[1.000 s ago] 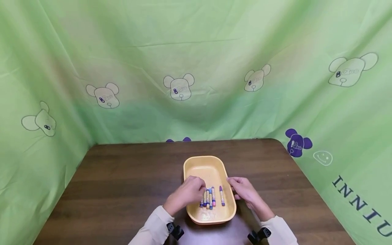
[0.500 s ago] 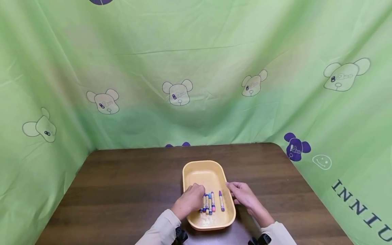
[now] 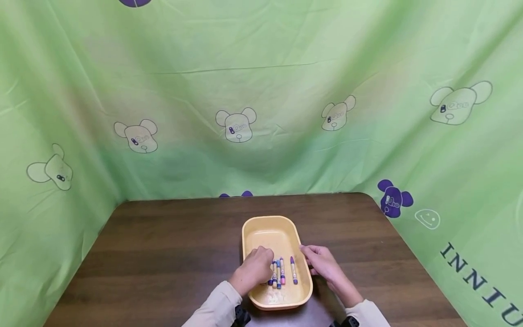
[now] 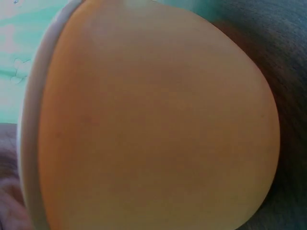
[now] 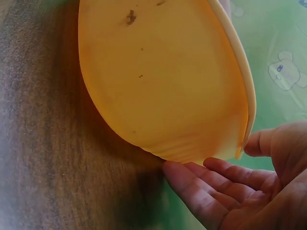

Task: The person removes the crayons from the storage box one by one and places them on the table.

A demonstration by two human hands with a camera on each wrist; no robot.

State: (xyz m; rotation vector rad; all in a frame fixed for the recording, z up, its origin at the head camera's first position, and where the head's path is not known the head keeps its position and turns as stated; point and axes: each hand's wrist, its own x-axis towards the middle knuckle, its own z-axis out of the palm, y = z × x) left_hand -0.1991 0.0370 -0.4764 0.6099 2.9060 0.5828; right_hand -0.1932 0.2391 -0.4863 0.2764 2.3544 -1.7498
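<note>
A pale yellow plastic tray (image 3: 268, 238) stands on the table with several crayons (image 3: 278, 274) lying side by side inside. To their right a purple-tipped crayon (image 3: 293, 270) lies apart. My left hand (image 3: 255, 267) reaches over the left rim with curled fingers, right at the left end of the row; its fingertips are hidden, and I cannot tell whether they hold a crayon. My right hand (image 3: 325, 263) grips the tray's right side. In the right wrist view its thumb (image 5: 259, 143) is at the rim and its fingers (image 5: 192, 184) press the outer wall.
The brown wooden table (image 3: 171, 254) extends around the tray on every side. A green curtain (image 3: 286, 168) printed with bear heads hangs behind and beside it. In the left wrist view the tray's outer wall (image 4: 158, 120) fills most of the picture.
The head view has tilted up, so the scene sits lower. My left hand has moved slightly right over the crayons, covering the leftmost ones more. The right hand keeps its hold on the tray.
</note>
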